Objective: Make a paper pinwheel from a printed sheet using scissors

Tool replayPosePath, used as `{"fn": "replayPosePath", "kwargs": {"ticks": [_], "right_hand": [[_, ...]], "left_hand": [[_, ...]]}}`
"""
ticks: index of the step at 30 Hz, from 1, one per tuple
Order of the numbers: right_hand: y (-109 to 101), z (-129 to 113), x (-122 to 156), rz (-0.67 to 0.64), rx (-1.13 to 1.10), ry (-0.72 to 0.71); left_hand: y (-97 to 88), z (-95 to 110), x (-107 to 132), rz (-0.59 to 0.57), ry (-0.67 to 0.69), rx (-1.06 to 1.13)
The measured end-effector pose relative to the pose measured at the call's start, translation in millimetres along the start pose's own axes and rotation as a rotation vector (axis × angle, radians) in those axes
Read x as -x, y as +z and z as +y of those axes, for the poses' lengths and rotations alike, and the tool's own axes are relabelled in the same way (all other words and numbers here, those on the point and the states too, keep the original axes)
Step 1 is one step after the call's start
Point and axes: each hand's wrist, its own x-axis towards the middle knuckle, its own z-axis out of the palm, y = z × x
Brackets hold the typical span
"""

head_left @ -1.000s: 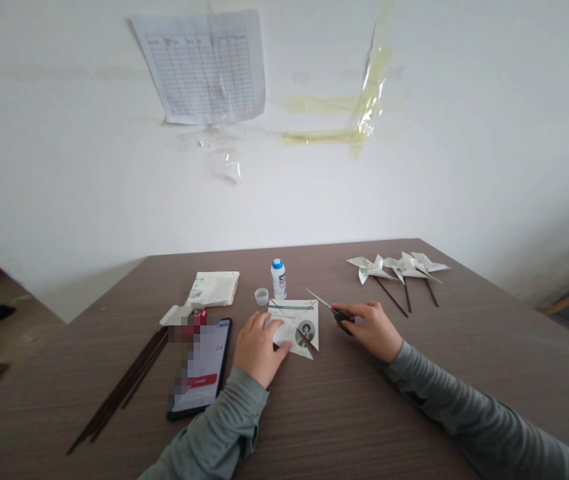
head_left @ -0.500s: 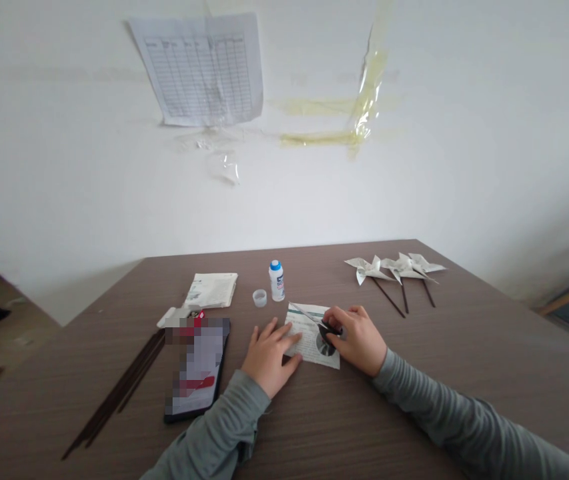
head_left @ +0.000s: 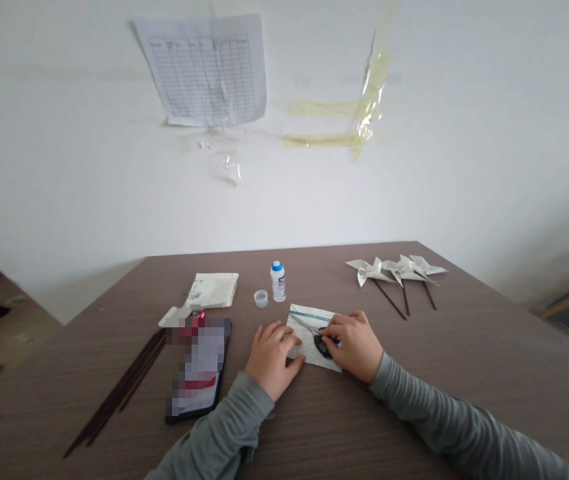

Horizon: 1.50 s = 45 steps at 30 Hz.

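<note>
A small printed sheet of paper [head_left: 307, 351] with a green stripe along its top lies flat on the table. My left hand [head_left: 271, 360] rests at its left edge, fingers spread and laid down on the paper. My right hand [head_left: 357, 345] has its fingers closed around the black handles of a pair of scissors [head_left: 321, 344]. The scissors lie low over the sheet, blades pointing up and left. Part of the handles and the sheet's right side are hidden by my right hand.
Beyond the paper stand a white bottle with a blue cap [head_left: 278, 283] and a small clear cup [head_left: 261, 299]. To the left are stacked paper squares [head_left: 213, 290], a phone [head_left: 197, 373] and thin dark sticks [head_left: 119, 383]. Several paper pinwheels [head_left: 399, 269] lie at the back right.
My right hand has brought the scissors lower over the paper, and their blades now lie flatter. My left hand has stayed almost in place. The whole view has shifted slightly.
</note>
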Motion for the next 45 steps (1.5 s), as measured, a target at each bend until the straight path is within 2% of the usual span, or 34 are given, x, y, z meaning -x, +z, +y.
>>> {"fn": "replayPosePath", "kwargs": {"ticks": [4, 11, 14, 18, 26, 30, 34, 39, 45], "right_hand": [[5, 4, 0, -0.028, -0.047, -0.031], [20, 29, -1, -0.02, -0.3, -0.212], [20, 41, -3, -0.015, -0.264, -0.202], [16, 52, -6, -0.075, -0.167, -0.214], [19, 42, -4, 0.007, -0.231, -0.369], [18, 39, -6, 0.009, -0.279, -0.355], [16, 46, -9, 0.001, -0.349, -0.301], [21, 60, -11, -0.003, -0.323, -0.271], [27, 67, -12, -0.054, -0.278, -0.258]], "left_hand": [[-0.5, -1, 0, 0.02, -0.005, 0.009], [2.7, -8, 1, 0.067, 0.017, 0.056], [8.3, -15, 0, 0.089, 0.052, 0.06], [13.7, -20, -2, 0.122, 0.104, 0.082], [12.7, -15, -1, 0.108, 0.141, 0.055], [9.2, -13, -1, 0.106, 0.133, 0.095], [6.2, -14, -2, 0.104, 0.155, 0.123], [6.3, -18, 0, 0.193, 0.146, 0.056], [-21.5, -27, 18, 0.202, 0.16, -0.073]]}}
